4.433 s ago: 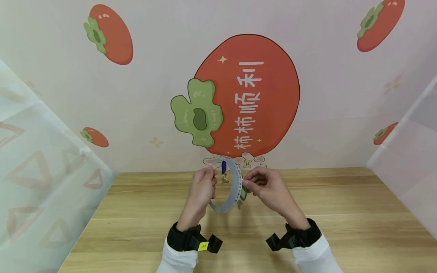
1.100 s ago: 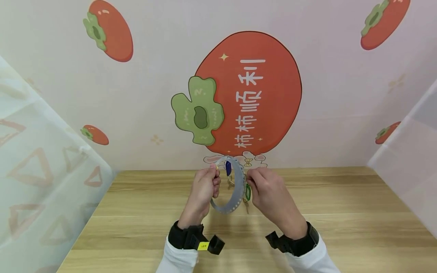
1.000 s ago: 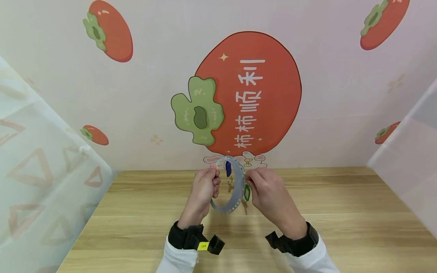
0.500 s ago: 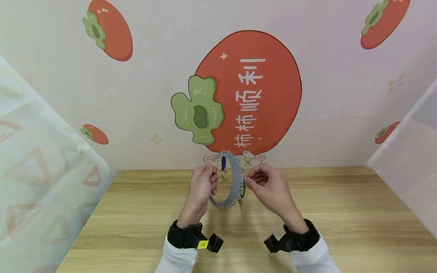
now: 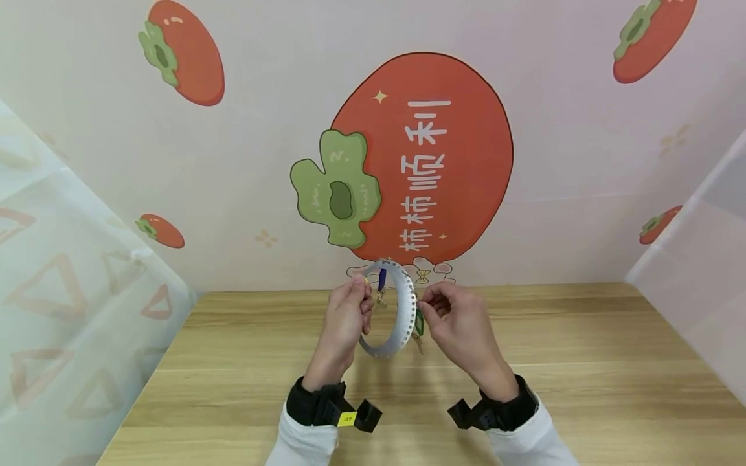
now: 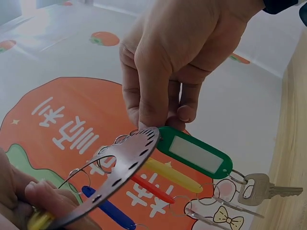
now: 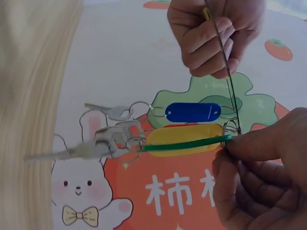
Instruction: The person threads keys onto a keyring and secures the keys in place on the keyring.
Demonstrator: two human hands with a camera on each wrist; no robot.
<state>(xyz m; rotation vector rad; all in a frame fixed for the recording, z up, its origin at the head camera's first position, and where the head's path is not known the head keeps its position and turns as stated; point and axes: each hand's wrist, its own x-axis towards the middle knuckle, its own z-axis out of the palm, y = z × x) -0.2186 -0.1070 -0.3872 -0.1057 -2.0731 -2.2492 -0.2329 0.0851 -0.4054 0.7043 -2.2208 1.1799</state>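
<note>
My left hand (image 5: 344, 317) grips a large flat metal ring (image 5: 406, 317), its edge punched with several holes, and holds it upright above the table. At the ring's right edge, my right hand (image 5: 463, 323) pinches a small split ring (image 7: 232, 128) between thumb and index finger. A green key tag (image 6: 196, 152) with a white label hangs there, carrying a key (image 6: 261, 187). Blue (image 6: 108, 208), red (image 6: 151, 189) and yellow (image 6: 175, 176) key tags also hang about the large ring. A small yellow piece (image 6: 41, 219) shows under the left fingers. Fingertips partly hide where the split ring meets the large one.
Below both hands lies a wood-grain table (image 5: 245, 401). A white backdrop printed with a large red persimmon (image 5: 460, 162) stands behind it, and pale printed sheets (image 5: 70, 272) flank both sides.
A second ago my right hand was turned further over at the ring's edge; it has since rolled back into a thumb-and-finger pinch. The large ring has risen slightly, and the green tag swings.
</note>
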